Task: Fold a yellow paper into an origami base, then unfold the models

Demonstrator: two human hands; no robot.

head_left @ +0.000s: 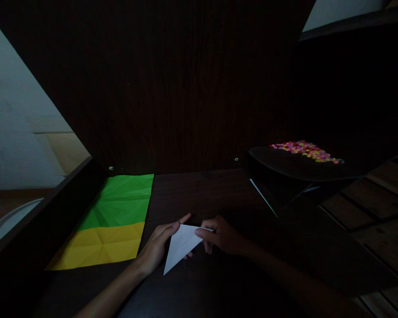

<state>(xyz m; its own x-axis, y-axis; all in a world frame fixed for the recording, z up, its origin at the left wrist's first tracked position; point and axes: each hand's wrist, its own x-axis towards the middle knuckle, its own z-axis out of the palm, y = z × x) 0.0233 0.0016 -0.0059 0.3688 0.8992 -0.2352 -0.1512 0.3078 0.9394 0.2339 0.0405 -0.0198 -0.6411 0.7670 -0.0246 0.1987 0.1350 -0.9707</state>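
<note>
A white sheet of paper (pixel 183 245), folded into a triangle, is held between both hands above the dark wooden surface. My left hand (pixel 159 242) grips its upper left corner, thumb on top and some fingers underneath, their tips showing below the lower edge. At the right corner, my right hand (pixel 219 235) pinches the paper with the thumb on top and the fingers curled below. One long point of the triangle hangs down toward me. Beside my left hand lie a creased green sheet of paper (pixel 122 198) and a creased yellow sheet of paper (pixel 102 245).
A dark upright panel (pixel 195 97) stands at the back, and a low dark side rail (pixel 53 212) runs along the left. On a dark raised surface (pixel 285 164) at the right sits a pile of small pink, red and yellow pieces (pixel 307 150). A thin pale strip (pixel 263 197) lies below it.
</note>
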